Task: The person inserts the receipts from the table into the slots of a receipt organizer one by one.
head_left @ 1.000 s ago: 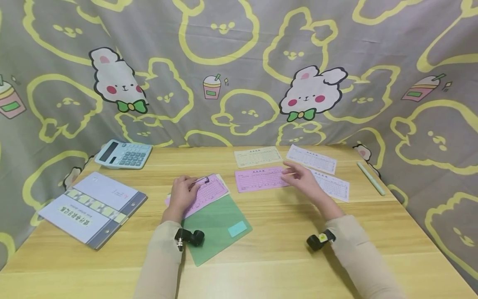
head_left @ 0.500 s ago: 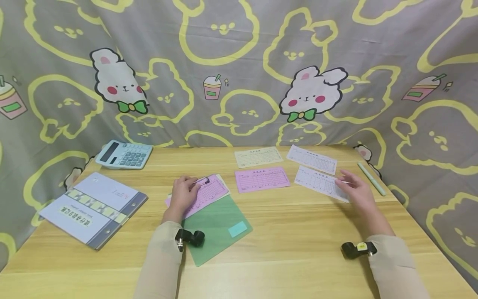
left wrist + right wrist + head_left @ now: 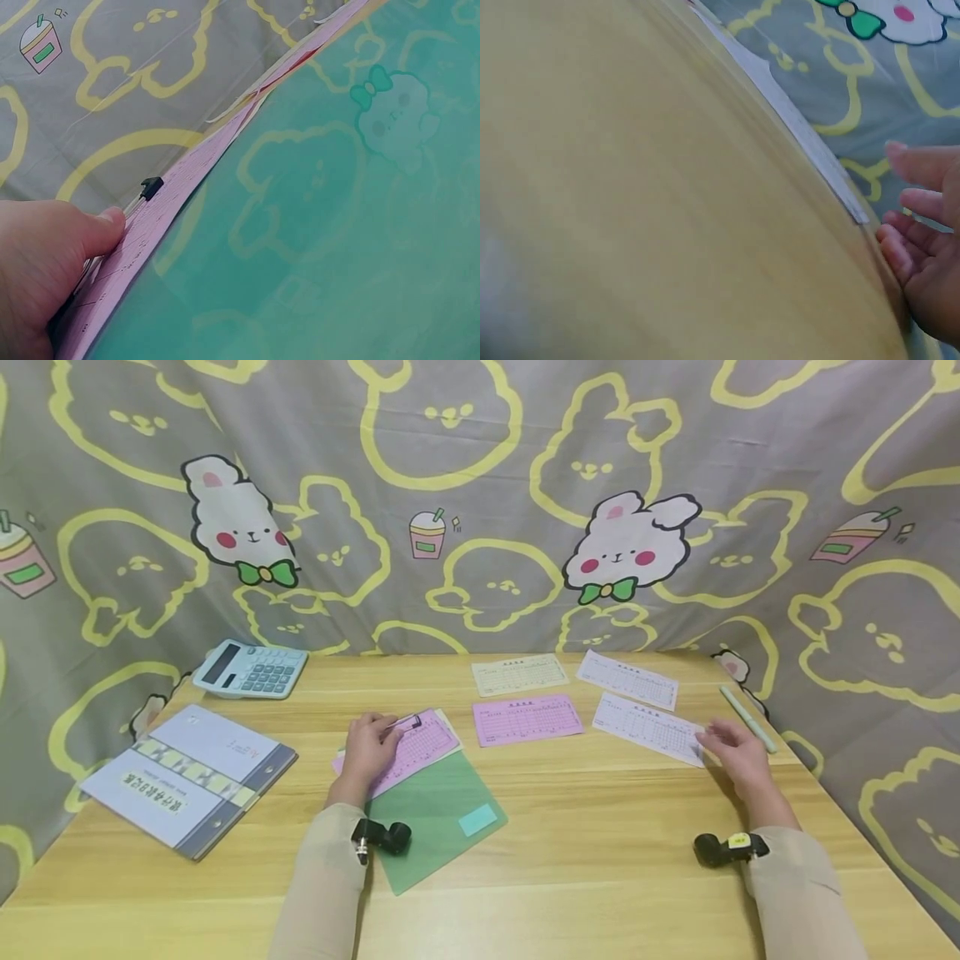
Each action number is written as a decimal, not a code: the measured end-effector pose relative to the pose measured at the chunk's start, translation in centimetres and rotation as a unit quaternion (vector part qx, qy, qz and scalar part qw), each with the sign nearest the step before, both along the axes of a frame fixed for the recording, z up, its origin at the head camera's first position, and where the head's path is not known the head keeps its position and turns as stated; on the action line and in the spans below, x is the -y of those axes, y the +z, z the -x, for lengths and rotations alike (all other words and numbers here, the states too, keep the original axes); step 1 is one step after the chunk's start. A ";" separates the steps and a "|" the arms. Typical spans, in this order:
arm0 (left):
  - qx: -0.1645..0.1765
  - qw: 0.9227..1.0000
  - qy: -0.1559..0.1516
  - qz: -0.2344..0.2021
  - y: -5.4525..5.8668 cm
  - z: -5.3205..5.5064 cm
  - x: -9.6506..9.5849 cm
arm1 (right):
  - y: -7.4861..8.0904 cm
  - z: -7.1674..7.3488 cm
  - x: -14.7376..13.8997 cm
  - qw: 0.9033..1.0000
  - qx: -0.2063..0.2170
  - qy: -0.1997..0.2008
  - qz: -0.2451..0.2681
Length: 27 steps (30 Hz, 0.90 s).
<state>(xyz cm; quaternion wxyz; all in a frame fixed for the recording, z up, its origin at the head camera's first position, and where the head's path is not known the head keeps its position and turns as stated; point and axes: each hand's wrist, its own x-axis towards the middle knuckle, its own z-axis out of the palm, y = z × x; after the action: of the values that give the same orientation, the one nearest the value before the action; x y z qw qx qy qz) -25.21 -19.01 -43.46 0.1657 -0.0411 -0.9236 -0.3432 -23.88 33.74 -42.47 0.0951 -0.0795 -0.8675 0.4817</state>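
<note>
the left hand point(image 3: 367, 747) has its fingers bent, with thumb and forefinger close together on the end of a thin, black-tipped clip point(image 3: 416, 722). the clip lies on a pink slip point(image 3: 422, 745), which overlaps the upper edge of a green folder point(image 3: 431, 835); paler paper edges peek out beneath the slip. the right hand point(image 3: 742, 760) has a wide gap between thumb and fingers and grips nothing, its fingertips at the right end of the lower white slip point(image 3: 645, 727); whether they touch it i cannot tell. the upper white slip point(image 3: 628, 680) lies just behind that one, and to their left are a yellow slip point(image 3: 520, 675) and a second pink sheet point(image 3: 527, 720). a green pen point(image 3: 748, 720) lies right of the slips, a calculator point(image 3: 251, 670) and a book point(image 3: 187, 777) far left on the table point(image 3: 570, 893)
</note>
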 end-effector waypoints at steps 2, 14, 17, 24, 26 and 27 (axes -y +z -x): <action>0.001 1.000 0.000 0.002 0.0 0.1 0.0 | -0.3 0.2 -0.2 1.000 0.002 -0.001 -0.025; -0.007 1.000 -0.001 -0.003 -0.3 0.1 0.0 | -0.4 1.3 0.2 0.988 0.034 0.029 -0.148; -0.007 1.000 -0.001 -0.004 -0.3 0.1 0.0 | -0.3 1.5 0.4 0.984 0.042 0.015 -0.172; -0.003 1.000 -0.001 -0.001 -0.2 0.0 -0.1 | -0.5 1.6 0.6 0.981 0.051 0.002 -0.187; -0.005 1.000 -0.003 -0.002 -0.1 0.0 0.0 | -0.5 1.6 0.6 0.982 0.049 -0.002 -0.183; -0.006 1.000 -0.002 -0.002 -0.1 0.0 0.0 | -0.6 1.6 0.6 0.982 0.047 -0.004 -0.182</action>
<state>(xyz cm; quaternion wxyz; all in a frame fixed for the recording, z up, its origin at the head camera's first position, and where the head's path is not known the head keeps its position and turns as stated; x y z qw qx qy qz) -25.19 -18.99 -43.57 0.1707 -0.0450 -0.9216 -0.3456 -25.50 33.13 -43.02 0.0686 -0.0870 -0.9438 0.3113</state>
